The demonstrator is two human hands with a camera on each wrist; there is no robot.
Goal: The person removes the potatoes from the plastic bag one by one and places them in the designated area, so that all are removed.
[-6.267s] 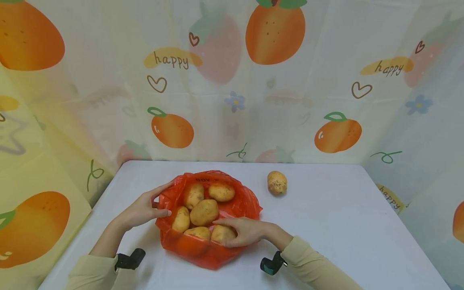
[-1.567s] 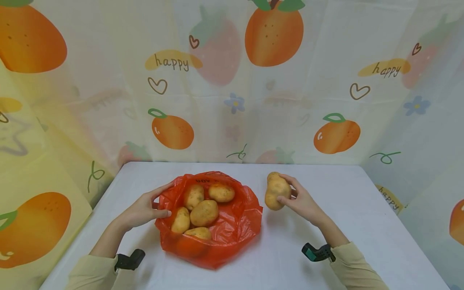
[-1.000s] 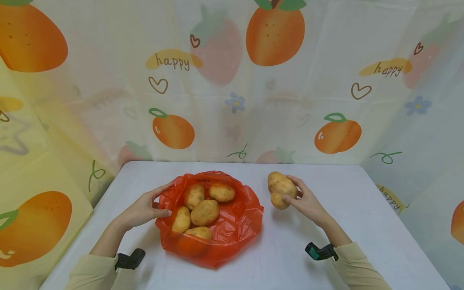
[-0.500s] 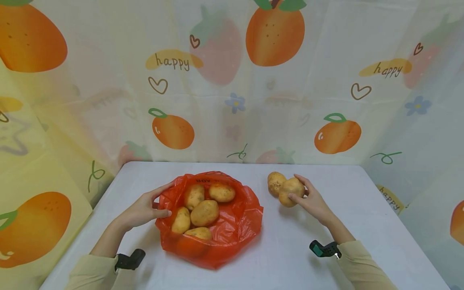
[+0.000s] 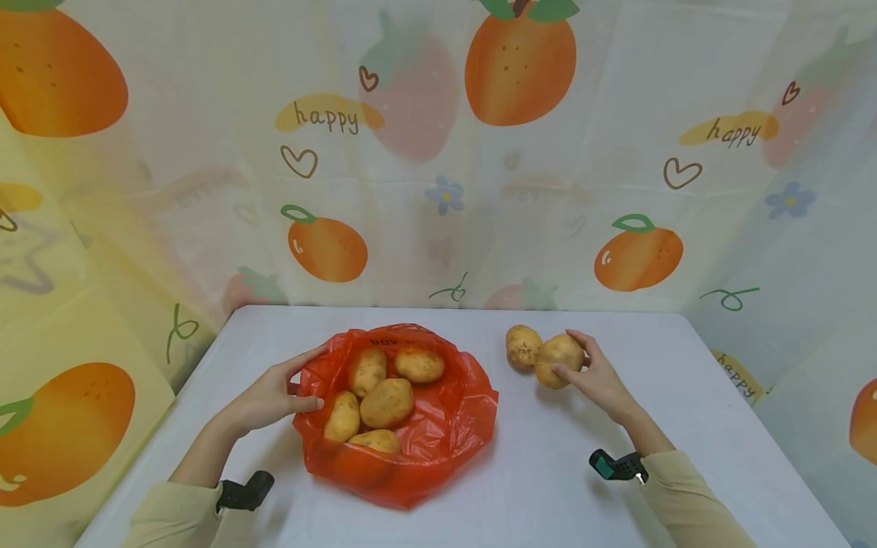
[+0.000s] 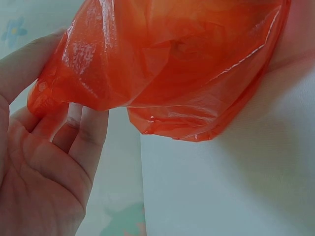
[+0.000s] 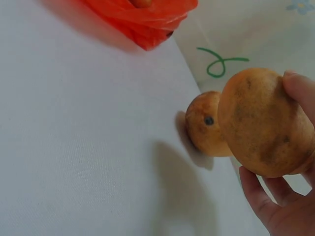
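Loose potato [image 5: 522, 347] on bench [image 5: 685, 380]; second potato [image 5: 557, 359] pinched by right hand [image 5: 599, 380]. Apparently outstanding: five potatoes [image 5: 387, 403] visible inside red plastic bag [image 5: 404, 487], its rim pinched by left hand [image 5: 274, 392].

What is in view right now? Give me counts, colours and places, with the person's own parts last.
table: 1, white, under everything
backdrop: colour pale with fruit prints, behind and beside the table
red bag: 1, red, on the table, mouth open
bagged potatoes: 5 visible, tan, inside the red bag; any hidden ones can't be counted
loose potato: 1, tan, on the table right of the bag, near the far edge
held potato: 1, tan, held beside the loose potato; contact unclear
wrist devices: 2, black, one per wrist
sleeves: 2, beige, on both arms
left hand: 1, bare, gripping the bag's left rim
right hand: 1, bare, holding the held potato
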